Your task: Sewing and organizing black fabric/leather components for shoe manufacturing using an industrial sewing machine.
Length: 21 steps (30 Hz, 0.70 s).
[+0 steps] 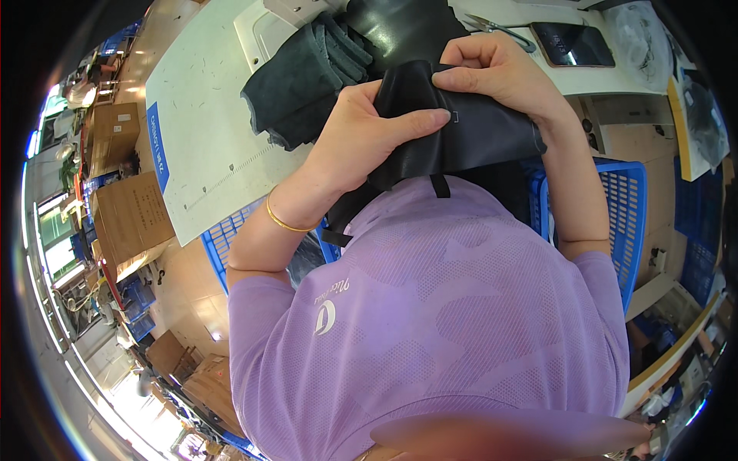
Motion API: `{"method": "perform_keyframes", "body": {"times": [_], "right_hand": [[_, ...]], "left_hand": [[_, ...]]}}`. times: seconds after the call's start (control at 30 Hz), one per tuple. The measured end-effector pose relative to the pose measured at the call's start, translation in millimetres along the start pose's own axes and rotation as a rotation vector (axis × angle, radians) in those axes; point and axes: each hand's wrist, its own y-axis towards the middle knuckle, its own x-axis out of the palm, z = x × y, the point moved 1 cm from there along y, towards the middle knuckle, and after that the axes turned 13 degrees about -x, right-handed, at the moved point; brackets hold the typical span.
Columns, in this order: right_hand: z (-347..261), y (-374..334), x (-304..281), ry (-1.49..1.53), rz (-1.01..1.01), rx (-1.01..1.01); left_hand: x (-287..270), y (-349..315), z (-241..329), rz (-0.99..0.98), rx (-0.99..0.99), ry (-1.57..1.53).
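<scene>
A black leather piece [492,134] hangs folded between my two hands in front of my chest, at the table's near edge. My left hand [377,127] pinches it, thumb stretched over the top and the fingers hidden behind. My right hand [500,73] grips its upper edge between thumb and curled fingers. A small pale mark shows on the leather beside my left thumb. Just beyond lies a stack of dark folded leather pieces [307,81], its rough undersides outward. Shiny black leather [403,31] is heaped behind my hands.
The white worktable [207,123] carries a sewing machine base [257,34]. Scissors [500,31], a phone [571,44] and a clear plastic bag [638,46] lie at the far right. Blue baskets [626,223] stand at both sides of me. Cardboard boxes [131,219] are on the left.
</scene>
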Motion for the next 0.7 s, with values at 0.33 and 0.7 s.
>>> {"method": "perform_keyframes", "body": {"times": [0.33,0.7], "right_hand": [[27,-51,50,0.995,0.276,-0.361],[-5,-37,82,0.489,0.780,-0.155]], "left_hand": [[-4,-5,6,0.099,0.175,-0.284],[-3,-6,4,0.088,0.225,-0.223]]}}
